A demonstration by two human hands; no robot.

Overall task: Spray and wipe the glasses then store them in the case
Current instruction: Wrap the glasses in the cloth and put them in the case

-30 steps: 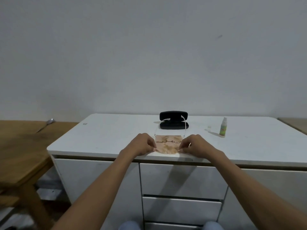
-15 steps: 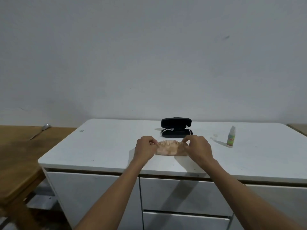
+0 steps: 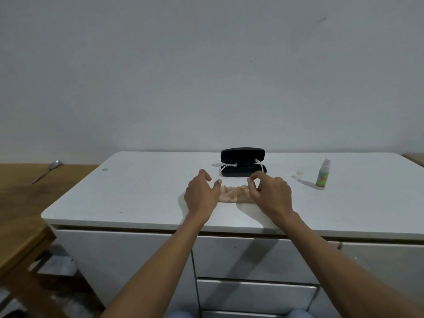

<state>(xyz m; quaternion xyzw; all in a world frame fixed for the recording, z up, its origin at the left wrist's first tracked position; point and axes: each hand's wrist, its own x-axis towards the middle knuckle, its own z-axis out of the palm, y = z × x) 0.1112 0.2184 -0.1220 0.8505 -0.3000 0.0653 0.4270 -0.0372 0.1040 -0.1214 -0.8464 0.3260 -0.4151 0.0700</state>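
The glasses [image 3: 243,186] have a thin frame and pale temples. They lie front-down on a crumpled peach cloth [image 3: 231,193] on the white cabinet top [image 3: 142,191], temples pointing back at the case. The black case [image 3: 243,172] stands open just behind, lid upright. My left hand [image 3: 202,196] rests at the cloth's left end, fingers apart, thumb by the left temple. My right hand [image 3: 270,196] pinches thumb and forefinger at the glasses' right end. A small spray bottle [image 3: 322,176] with a green label stands to the right, uncapped.
A small white cap [image 3: 299,172] lies left of the spray bottle. A wooden table [image 3: 20,203] with a spoon [image 3: 49,168] on it adjoins the cabinet on the left. Drawers [image 3: 252,255] sit below the front edge, and a wall rises behind.
The glasses and cloth sit farther from the front edge, closer to the case. My left hand's fingers have spread apart. The camera has tilted, showing more of the cabinet top.
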